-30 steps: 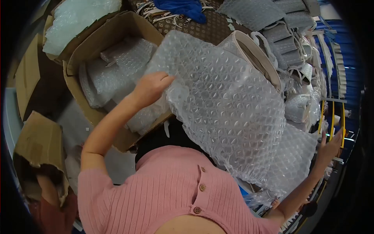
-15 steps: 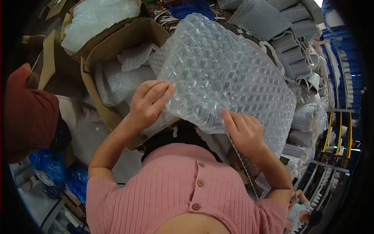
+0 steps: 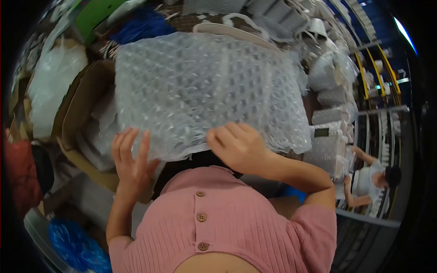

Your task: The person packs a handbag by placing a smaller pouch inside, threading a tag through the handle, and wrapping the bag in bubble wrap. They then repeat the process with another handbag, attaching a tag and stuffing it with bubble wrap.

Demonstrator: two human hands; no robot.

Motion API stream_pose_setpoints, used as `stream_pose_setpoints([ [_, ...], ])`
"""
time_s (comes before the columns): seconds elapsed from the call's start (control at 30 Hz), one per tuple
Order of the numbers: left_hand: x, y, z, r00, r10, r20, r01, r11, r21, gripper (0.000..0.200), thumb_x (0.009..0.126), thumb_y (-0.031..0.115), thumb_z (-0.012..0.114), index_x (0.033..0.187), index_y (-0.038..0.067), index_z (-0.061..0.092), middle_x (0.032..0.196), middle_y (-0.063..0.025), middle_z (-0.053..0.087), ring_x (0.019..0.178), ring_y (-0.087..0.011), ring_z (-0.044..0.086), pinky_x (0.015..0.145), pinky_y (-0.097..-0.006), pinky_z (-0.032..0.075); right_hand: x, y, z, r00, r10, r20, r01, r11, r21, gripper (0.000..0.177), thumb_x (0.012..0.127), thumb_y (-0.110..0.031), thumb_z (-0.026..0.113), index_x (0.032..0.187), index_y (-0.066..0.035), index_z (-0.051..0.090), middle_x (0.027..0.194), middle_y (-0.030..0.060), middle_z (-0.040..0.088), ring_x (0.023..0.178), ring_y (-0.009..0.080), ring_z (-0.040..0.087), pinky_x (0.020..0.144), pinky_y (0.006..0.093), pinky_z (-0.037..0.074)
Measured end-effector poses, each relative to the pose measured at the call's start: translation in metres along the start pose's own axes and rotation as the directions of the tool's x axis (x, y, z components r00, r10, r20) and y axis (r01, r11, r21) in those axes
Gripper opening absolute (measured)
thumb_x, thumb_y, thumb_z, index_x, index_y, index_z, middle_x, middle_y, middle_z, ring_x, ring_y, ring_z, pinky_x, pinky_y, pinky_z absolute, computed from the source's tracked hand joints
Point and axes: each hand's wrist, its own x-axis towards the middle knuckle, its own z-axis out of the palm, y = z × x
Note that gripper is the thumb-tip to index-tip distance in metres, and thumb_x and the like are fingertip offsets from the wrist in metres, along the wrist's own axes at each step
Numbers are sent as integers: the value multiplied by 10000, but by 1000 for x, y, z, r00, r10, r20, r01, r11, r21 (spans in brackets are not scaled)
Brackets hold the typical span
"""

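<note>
A large bubble wrap sheet (image 3: 200, 91) lies spread out in front of me, its near edge close to my body. My right hand (image 3: 239, 149) has its fingers curled on that near edge, closed on the bubble wrap. At the sheet's lower left corner is my left hand (image 3: 129, 159), its fingers spread apart and raised; the fingertips are close to the plastic. From under the far side of the sheet, the rim of a pale rounded piece (image 3: 223, 28) sticks out. What else lies beneath is hidden.
Left of the sheet stands an open cardboard box (image 3: 73, 118) with bubble wrap pieces inside. Beyond it is a clear plastic bundle (image 3: 57, 86). Wrapped items (image 3: 332, 73) are stacked at right. One person (image 3: 368, 177) is at right; another person's red sleeve (image 3: 20, 173) shows at left.
My view has turned. The bubble wrap now lies flatter and wider across the front. My left hand has let go of the edge and opened; my right hand has moved left along it.
</note>
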Motion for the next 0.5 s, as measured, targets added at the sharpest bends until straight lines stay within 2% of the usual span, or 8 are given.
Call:
stream_pose_setpoints([
  [0.07,3,16,9,997,78,-10,-78,995,-64,328,674,-25,573,998,18,605,976,-114,556,871,-255,553,718,-364,449,9,-16,13,998,20,-60,-17,999,40,118,655,-151,551,725,-56,545,653,26,416,601,150,465,482,262,350],
  [0.1,3,21,19,997,75,12,-73,988,-133,310,690,-28,566,995,15,598,947,-117,558,844,-263,553,695,-365,451,13,-22,19,992,24,-123,-19,999,45,113,659,-166,548,704,-63,541,661,27,424,616,152,469,489,263,354],
  [0.17,2,15,26,994,109,25,-101,972,-214,292,705,-30,559,992,11,590,918,-120,559,817,-272,553,672,-366,453,20,-37,37,989,37,-142,-34,999,23,96,662,-163,547,683,-69,540,665,25,437,587,148,475,476,260,365],
  [0.23,2,-3,24,995,36,93,-22,988,-152,262,697,-38,553,954,6,581,867,-126,558,757,-286,547,630,-368,452,22,-47,58,986,99,-133,-95,995,39,86,664,-156,545,675,-71,538,659,29,444,565,147,482,462,260,371],
  [0.3,-11,-17,26,989,98,108,-80,985,-154,255,690,-41,555,939,5,577,855,-131,557,743,-291,546,620,-369,449,22,-56,74,983,141,-122,-133,989,72,77,666,-149,543,666,-72,536,653,32,451,542,145,490,448,260,377],
  [0.37,-4,-22,28,978,147,149,-126,981,-147,247,683,-44,557,925,4,572,842,-136,557,728,-295,544,610,-370,446,23,-53,77,972,185,-144,-157,970,188,76,669,-144,545,653,-71,527,640,39,466,511,154,510,426,267,391],
  [0.5,-6,-26,30,962,149,231,-117,982,-147,246,679,-47,546,918,6,568,833,-130,553,717,-294,539,601,-369,440,18,-59,102,972,207,-114,-176,956,235,90,661,-151,547,653,-65,525,623,43,472,529,165,536,427,294,408],
])
